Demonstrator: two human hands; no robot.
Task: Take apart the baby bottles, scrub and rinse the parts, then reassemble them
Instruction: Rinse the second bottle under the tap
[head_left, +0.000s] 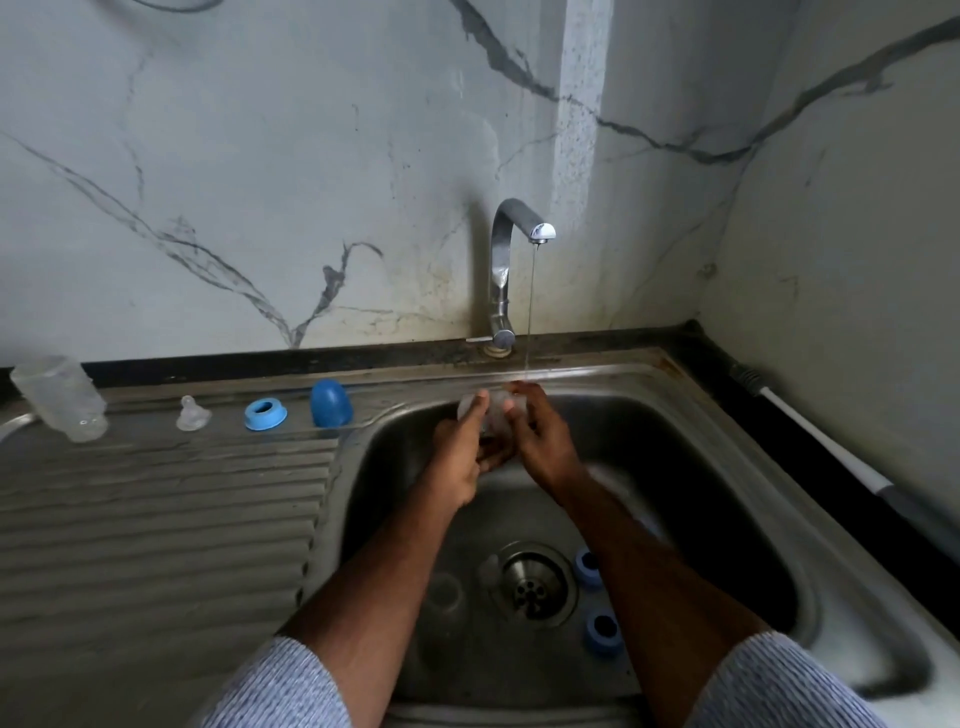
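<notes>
Bottle in hand: a clear bottle is held between both hands over the sink basin, just under the thin stream of water from the tap; it looks like rinsing, with the body turned so the water runs over it.
Left hand: the left hand wraps the bottle's near side, thumb up along it, fingers curled round it to steady it.
Right hand: the right hand cups the far side, fingers closed on the bottle, fingertips reaching into the stream.
Parts in the basin: two blue rings lie on the bottom right of the drain; a pale clear piece, perhaps a teat, sits at the drain's left edge. They probably wait their turn under the tap.
Parts on the drainer: on the ribbed drainboard stand, left to right and well apart, a second clear bottle tilted on its side, a clear teat, a blue ring and a blue cap, laid out apart, likely to drip dry.
Progress: the bottles are taken apart; washing seems partway through, and reassembly is not begun.
Off to the right: a white handle lies on the dark counter edge.
</notes>
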